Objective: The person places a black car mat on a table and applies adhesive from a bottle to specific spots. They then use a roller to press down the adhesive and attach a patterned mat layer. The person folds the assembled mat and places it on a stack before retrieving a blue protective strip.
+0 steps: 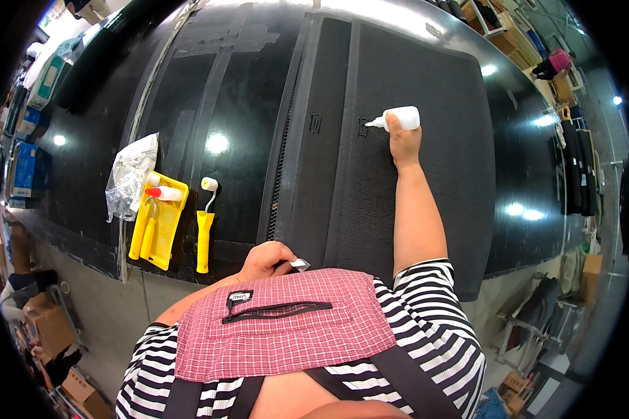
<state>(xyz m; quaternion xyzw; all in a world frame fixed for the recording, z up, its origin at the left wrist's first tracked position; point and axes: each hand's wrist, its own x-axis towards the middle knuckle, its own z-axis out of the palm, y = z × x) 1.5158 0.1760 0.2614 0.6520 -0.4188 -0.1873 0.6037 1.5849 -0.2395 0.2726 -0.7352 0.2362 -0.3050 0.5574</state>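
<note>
A white squeeze bottle (402, 119) is held in the right hand (404, 143) above the black mat (426, 188), its body gripped by closed fingers and its nozzle pointed leftward at a small raised mark (363, 126) near the mat's left edge; whether the tip touches cannot be told. By the mat's near left corner, the left hand (269, 260) is curled, with a small white piece (300, 265) pinched at the fingertips, its kind too small to be told. Along the mat's left side a black strip (320, 105) is laid on the dark counter (244, 112). Farther left of the mat, a yellow-handled roller (203, 241) is set down, and beyond it a yellow tray (168, 227) is seen, in which a red-capped bottle (169, 194) is placed, with a clear plastic bag (128, 180) beside it
</note>
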